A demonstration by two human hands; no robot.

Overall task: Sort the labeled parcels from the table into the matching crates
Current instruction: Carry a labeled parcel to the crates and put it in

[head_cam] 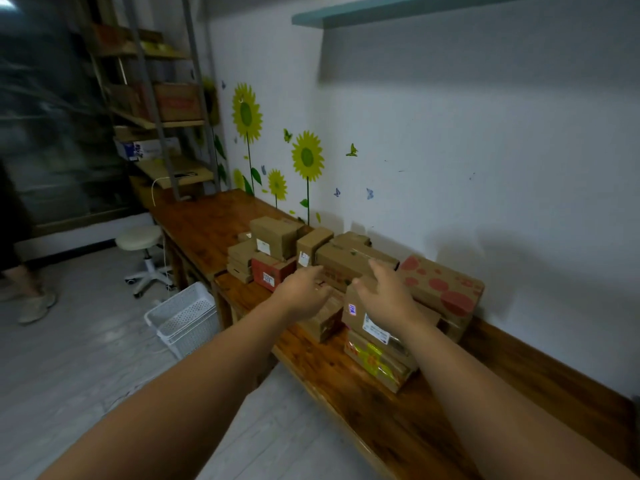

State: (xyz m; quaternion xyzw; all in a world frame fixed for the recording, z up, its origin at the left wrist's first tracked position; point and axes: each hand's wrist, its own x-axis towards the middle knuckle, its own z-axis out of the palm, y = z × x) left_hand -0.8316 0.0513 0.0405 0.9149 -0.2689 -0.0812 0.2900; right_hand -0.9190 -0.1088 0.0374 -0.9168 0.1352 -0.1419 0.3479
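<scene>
- The left grip (304, 292) hovers with fingers spread and loosely bent over the heap of parcels, holding nothing.
- The right grip (388, 296) is also apart, fingers straight and thumb out, at the top of a brown parcel (360, 323) with a white label and a small blue sticker. Whether it touches the cardboard cannot be told.
- The parcels lie crowded together on the wooden counter (415, 427), against the wall.
- Among them are a red box (272, 271) with a label at the left, a tall brown box (273, 237) behind it, a box with red dots (443, 289) at the right, and a flat parcel with yellow-green print (377, 362) nearest the camera.
- A white crate (183, 320) stands on the floor just beside the counter, left of the forearms.
- A white stool (140, 239) stands farther back.
- Sunflower stickers (308, 157) decorate the wall.
- Another person's legs (31, 299) show at the left edge.
</scene>
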